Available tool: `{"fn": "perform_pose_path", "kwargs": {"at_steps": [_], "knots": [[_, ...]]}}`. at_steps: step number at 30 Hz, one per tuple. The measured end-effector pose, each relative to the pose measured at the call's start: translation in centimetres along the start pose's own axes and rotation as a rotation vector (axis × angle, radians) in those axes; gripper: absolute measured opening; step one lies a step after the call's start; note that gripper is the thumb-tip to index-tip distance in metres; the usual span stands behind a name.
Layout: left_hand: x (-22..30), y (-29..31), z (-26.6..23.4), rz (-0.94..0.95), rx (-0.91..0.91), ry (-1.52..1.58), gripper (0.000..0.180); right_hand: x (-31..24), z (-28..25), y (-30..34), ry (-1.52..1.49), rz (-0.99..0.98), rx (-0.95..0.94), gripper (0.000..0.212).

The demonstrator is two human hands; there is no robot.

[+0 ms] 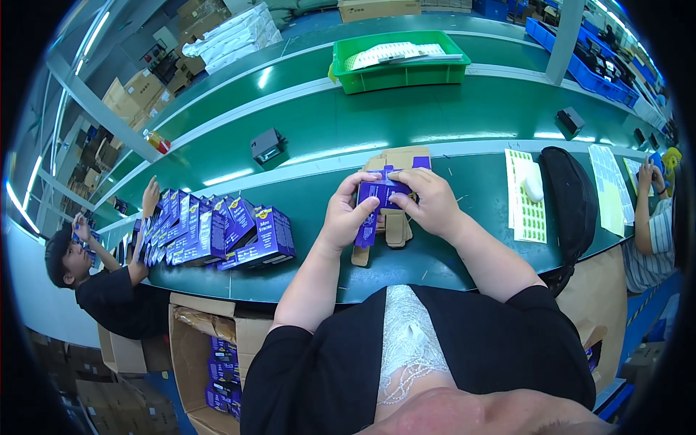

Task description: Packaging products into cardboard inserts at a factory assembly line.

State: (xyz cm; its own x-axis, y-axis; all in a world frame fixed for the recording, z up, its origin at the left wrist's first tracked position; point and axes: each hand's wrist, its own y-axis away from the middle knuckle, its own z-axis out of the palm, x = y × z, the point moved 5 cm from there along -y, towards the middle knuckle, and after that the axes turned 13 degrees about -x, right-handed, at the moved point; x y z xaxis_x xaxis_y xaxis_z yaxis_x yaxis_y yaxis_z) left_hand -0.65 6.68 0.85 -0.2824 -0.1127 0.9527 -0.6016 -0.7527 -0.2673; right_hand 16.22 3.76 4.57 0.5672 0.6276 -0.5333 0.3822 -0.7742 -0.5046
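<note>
Purple box (385,191) | is held over brown cardboard pieces (397,157) on green table (438,270) | is pinched between thumb and fingers by left hand (344,212) and right hand (436,201) | folding judged partway | shaped boxes (270,238) already grouped leftward; pieces beneath seemingly not yet used

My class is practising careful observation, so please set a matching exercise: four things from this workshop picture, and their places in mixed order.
Things
1. Small purple cardboard carton
2. Rectangular green plastic bin
3. Long black zip-style case
4. Open brown cardboard box

Places
A. Below the near edge of the green workbench, with purple packages inside
B. Beyond the hands, holding white papers
C. Held by the left hand and right hand
D. Right of a green-and-white sheet

Pairs: 1-C, 2-B, 3-D, 4-A
</note>
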Motion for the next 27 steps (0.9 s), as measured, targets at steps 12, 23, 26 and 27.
{"fn": "perform_pose_path", "kwargs": {"at_steps": [12,23,26,27], "knots": [[-0.1,0.1,0.5,0.072,0.032,-0.024,0.037,-0.9,-0.1,0.3,0.150,-0.236,0.212,0.019],[-0.6,0.2,0.3,0.115,0.054,-0.098,0.036,-0.2,0.1,0.5,-0.145,-0.054,0.227,0.012],[-0.6,0.2,0.4,0.106,0.060,-0.103,0.036,-0.1,0.1,0.7,-0.158,-0.057,0.243,0.013],[-0.6,0.2,0.5,0.101,0.063,-0.106,0.036,-0.1,0.1,0.7,-0.165,-0.059,0.252,0.013]]}}
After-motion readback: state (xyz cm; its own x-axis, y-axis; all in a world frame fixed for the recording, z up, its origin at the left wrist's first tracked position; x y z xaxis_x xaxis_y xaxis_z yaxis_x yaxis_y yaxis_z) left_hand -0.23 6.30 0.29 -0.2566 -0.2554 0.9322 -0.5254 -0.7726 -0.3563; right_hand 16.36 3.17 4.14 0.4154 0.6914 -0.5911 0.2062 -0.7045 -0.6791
